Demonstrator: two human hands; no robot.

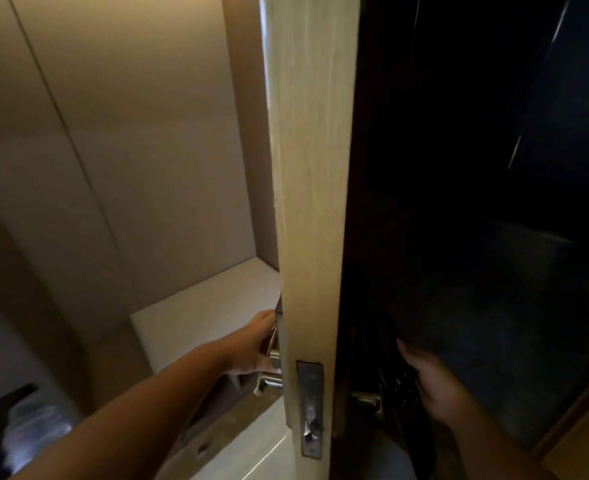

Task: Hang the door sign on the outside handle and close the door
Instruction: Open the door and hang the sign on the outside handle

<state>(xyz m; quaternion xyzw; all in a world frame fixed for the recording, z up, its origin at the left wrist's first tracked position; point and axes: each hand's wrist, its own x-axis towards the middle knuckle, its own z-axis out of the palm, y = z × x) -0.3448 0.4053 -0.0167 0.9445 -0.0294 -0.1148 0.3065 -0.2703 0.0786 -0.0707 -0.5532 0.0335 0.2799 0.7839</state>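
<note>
The wooden door (310, 209) stands ajar, with its light edge facing me and a metal latch plate (310, 407) low on that edge. My left hand (251, 351) reaches round the lit left face of the door, just above the silver lever handle (268, 382). Its fingers pinch a thin card, seemingly the door sign (272, 336), tight against the door; most of the card is hidden. My right hand (431, 386) rests on the dark right face beside the other handle (365, 398). Its fingers are lost in shadow.
Beige wall panels (130, 150) fill the left side, with a pale ledge (199, 313) below them. A light floor (251, 452) runs under the door. To the right is a dark room with a wooden frame edge (577, 427).
</note>
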